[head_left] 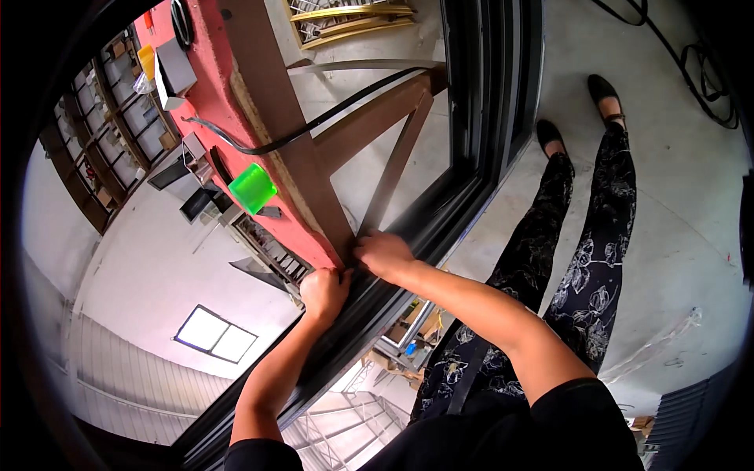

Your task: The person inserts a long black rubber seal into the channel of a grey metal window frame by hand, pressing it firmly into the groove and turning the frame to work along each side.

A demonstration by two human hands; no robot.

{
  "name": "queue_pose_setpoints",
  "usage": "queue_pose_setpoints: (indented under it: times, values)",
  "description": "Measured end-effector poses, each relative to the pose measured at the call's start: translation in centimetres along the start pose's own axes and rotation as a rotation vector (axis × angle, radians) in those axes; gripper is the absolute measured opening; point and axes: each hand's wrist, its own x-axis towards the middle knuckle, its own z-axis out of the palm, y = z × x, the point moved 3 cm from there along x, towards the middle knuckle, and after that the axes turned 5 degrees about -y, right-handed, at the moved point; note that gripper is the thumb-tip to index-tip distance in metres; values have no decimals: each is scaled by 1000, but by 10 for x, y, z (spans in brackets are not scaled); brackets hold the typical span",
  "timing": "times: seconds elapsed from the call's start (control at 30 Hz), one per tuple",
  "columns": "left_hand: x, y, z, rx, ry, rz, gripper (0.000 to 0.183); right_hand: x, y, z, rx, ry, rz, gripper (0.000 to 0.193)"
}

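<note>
The black frame point(463, 206) lies directly under both hands, its long grooved bar crossing diagonally below the forearms. The left hand point(322, 293) is curled with its fingers folded in, at the bar's inner edge just beside the table's near corner; what its fingertips close on is hidden, so I cannot tell whether it grips. The right hand point(383, 255) rests next to it, fingers bent down along the same inner edge; I cannot tell whether they are pinching anything. The right wrist and forearm pass over the bar. The red-topped table point(292, 220) with its brown metal edge comes close against the frame at the hands, leaving little room there. On the outer side, past the person's legs point(601, 259), the grey floor point(675, 196) is open. The frame is dark and glossy, with parallel ridges along its length, meeting a second bar at a corner beyond the right hand. Farther along, a green block point(253, 188) sits on the tabletop, and a thin black strip point(271, 147) bends across it. A bright window point(216, 334) shows in the far white wall.
</note>
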Motion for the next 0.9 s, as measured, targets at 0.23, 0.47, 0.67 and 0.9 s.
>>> queue_pose_setpoints:
  times: [0.23,0.47,0.67,0.9]
  values:
    - [-4,4,-1,8,2,12,39,6,2,-2,-65,-28,-45,12]
    - [-25,-21,-10,-141,-127,160,27,5,1,-2,-3,-53,26,15]
    - [-80,-66,-29,-151,-149,65,24,3,7,-9,35,-100,48,19]
    - [-68,-50,-30,-135,-151,76,22,-3,35,-19,-52,-163,34,18]
